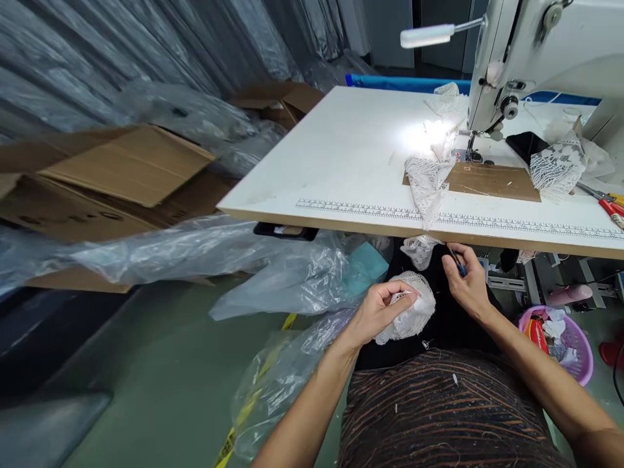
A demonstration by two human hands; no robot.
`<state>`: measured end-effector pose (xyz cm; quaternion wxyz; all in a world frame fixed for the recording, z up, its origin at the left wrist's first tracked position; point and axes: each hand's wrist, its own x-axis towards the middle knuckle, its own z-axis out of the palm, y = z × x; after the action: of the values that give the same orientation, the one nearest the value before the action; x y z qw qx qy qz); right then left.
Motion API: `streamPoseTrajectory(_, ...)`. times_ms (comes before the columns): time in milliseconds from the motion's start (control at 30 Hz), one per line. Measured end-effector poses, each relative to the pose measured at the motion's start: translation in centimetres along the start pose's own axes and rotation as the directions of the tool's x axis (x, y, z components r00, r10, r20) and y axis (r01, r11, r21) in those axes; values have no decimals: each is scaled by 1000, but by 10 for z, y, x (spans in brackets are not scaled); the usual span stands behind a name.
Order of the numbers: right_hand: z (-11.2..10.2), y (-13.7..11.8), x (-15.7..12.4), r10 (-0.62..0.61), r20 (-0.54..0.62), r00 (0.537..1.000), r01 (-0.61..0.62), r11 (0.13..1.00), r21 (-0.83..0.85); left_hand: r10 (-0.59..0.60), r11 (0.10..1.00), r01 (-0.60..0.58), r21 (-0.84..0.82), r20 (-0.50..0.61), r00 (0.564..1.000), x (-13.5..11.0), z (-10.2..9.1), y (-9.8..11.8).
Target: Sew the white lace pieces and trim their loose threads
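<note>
In my left hand [383, 311] a rounded white lace piece [418, 313], shaped like a cup, is pinched between thumb and fingers above my lap. My right hand [467, 279] is closed around a small blue-handled cutting tool [458, 263], probably thread snips, just under the table's front edge; part of it is hidden by the fingers. A strip of white lace [428, 185] runs from the sewing machine [504, 78] over the table edge. Its lower end [420, 251] hangs between my two hands, close to the lace piece.
The white sewing table [341, 162] has a printed ruler along its front. Scissors with red and yellow handles [611, 208] lie at its right. Cardboard boxes [131, 169] and clear plastic sheeting [292, 279] crowd the left. A pink basket [585, 354] stands on the floor at right.
</note>
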<state>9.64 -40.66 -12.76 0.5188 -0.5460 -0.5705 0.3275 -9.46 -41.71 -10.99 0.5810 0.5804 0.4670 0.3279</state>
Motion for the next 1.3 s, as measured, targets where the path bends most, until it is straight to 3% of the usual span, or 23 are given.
streamPoseTrajectory(100, 7, 7, 10, 23, -94, 995, -22, 1000, 8, 2, 999, -3, 36, 18, 1000, 0, -2, 2)
streamPoseTrajectory(200, 9, 9, 18, 83, -62, 995, -82, 997, 14, 16, 998, -17, 56, 9, 1000, 0, -5, 2)
streamPoseTrajectory(367, 5, 5, 27, 4, 100, 995, -13, 996, 92, 55, 994, -53, 97, -18, 998, 0, -12, 0)
streamPoseTrajectory(500, -3, -9, 12, -40, 192, 981, 26, 997, 72, 217, 967, -199, 158, -104, 971, 5, -23, 4)
streamPoseTrajectory(600, -12, -26, -12, -129, 330, 935, 111, 991, 74, 328, 935, -304, 182, -124, 936, 16, -24, 8)
streamPoseTrajectory(667, -18, -35, -27, -186, 417, 890, 158, 982, 101, 356, 927, -348, 140, -39, 934, 24, -18, 10)
streamPoseTrajectory(767, -26, -44, -42, -246, 501, 830, 213, 969, 124, 326, 944, -329, -14, 174, 929, 31, -2, 10)
streamPoseTrajectory(867, -33, -47, -46, -240, 530, 813, 215, 970, 110, 268, 962, -233, -143, 313, 911, 30, 11, 11)
streamPoseTrajectory(1000, -39, -45, -42, -74, 564, 823, 71, 997, 27, 190, 966, -132, -221, 268, 944, 22, 12, 9)
streamPoseTrajectory(1100, -40, -40, -34, 34, 556, 831, -11, 999, -45, 108, 988, -84, -131, 189, 976, 17, 7, 7)
streamPoseTrajectory(1300, -32, -27, -21, 50, 485, 873, 36, 985, -167, 65, 998, -65, -7, 104, 992, 12, 4, 10)
